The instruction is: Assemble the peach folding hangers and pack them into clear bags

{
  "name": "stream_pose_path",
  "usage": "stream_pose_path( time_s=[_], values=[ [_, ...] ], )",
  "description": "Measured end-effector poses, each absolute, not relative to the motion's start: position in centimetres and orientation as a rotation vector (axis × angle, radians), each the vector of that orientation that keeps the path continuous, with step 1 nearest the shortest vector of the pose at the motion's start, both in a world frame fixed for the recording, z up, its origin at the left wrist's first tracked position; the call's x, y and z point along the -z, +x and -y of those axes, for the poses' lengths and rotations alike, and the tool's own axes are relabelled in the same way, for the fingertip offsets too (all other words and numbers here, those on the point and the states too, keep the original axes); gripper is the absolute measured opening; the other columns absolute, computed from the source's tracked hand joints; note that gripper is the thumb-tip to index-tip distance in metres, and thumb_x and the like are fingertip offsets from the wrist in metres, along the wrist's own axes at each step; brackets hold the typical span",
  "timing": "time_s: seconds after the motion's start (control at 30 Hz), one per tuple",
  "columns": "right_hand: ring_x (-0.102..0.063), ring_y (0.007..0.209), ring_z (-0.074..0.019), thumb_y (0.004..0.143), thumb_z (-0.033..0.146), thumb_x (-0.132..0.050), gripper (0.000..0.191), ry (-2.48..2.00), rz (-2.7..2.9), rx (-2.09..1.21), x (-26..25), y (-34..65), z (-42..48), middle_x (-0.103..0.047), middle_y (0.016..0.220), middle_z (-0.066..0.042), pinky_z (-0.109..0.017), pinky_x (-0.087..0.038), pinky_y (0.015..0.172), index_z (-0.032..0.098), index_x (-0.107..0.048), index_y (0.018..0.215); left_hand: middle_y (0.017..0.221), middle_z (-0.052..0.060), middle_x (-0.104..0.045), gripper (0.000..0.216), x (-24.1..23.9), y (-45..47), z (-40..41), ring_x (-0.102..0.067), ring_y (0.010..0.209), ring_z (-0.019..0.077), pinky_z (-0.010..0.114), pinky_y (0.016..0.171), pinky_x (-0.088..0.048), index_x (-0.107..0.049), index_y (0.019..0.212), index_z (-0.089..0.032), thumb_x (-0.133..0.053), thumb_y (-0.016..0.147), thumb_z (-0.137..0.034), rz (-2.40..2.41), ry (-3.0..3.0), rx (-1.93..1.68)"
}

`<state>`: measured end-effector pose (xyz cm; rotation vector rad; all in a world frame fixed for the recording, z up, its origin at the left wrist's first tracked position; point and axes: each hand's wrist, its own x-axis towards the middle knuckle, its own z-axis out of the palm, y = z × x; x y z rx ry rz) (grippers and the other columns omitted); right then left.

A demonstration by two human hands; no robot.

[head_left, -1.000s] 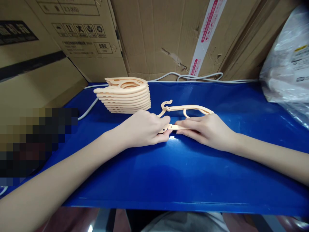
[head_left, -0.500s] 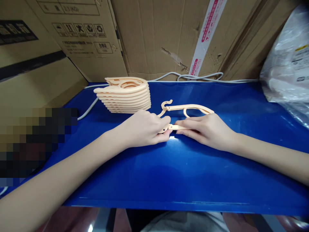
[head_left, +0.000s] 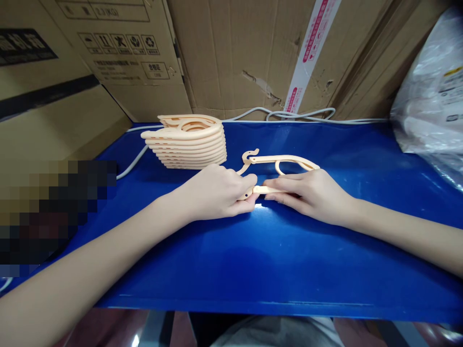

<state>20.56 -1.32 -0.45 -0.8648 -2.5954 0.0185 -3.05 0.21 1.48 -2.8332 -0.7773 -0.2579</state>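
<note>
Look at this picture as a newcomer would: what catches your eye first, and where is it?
First, the left hand and right hand meeting mid-table, both gripping a peach plastic hanger lying on the bright blue table. Next, the neat stack of matching hangers behind the left hand. Cardboard boxes wall the back, and a white plastic bag sits far right.

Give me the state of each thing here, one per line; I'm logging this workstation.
Left hand: closed on the hanger, resting on the table.
Right hand: fingers pinching the hanger's other part.
Hanger: lying on the table, partly folded, held at its joint.
Stack: folded hangers piled neatly, untouched.
Table: blue, bears everything.
Cable: loose along the back edge.
Bag: crumpled, at right.
</note>
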Motion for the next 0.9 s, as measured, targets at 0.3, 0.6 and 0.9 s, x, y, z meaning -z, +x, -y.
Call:
stream_pose_path(
  time_s=[0.3, 0.6, 0.9],
  values=[
    [-0.069, 0.074, -0.0146, 0.100, 0.036, -0.047, 0.027, -0.930, 2.595, -0.054, 0.51, 20.48, 1.37, -0.075, 0.086, -0.001, -0.026, -0.043, 0.063, 0.023, -0.070, 0.106, 0.056, -0.003, -0.055, 0.022, -2.26, -3.18, -0.21, -0.051, 0.047, 0.0118, 0.025, 0.047, -0.020, -0.052, 0.074, -0.018, -0.051, 0.092, -0.031, 0.792, -2.960, 0.203],
    [-0.062, 0.071, -0.0169, 0.100, 0.037, -0.046, 0.029, -0.926, 2.574, 0.068, 0.35, 20.27, 1.15, -0.070, 0.077, -0.003, -0.030, -0.038, 0.067, 0.020, -0.069, 0.103, 0.054, -0.004, -0.053, 0.019, -2.11, -3.23, -0.25, -0.051, 0.047, 0.0127, 0.025, 0.046, -0.019, -0.054, 0.080, -0.017, -0.050, 0.094, -0.028, 0.767, -2.915, 0.233],
    [-0.067, 0.078, -0.0183, 0.100, 0.036, -0.046, 0.029, -0.966, 2.565, -0.051, 0.57, 20.40, 0.84, -0.073, 0.087, -0.006, -0.031, -0.044, 0.072, 0.019, -0.069, 0.101, 0.059, -0.001, -0.058, 0.020, -1.99, -2.62, -0.02, -0.055, 0.050, 0.0165, 0.026, 0.046, -0.022, -0.052, 0.087, -0.018, -0.040, 0.098, -0.030, 0.967, -2.913, 0.118]
  ],
)
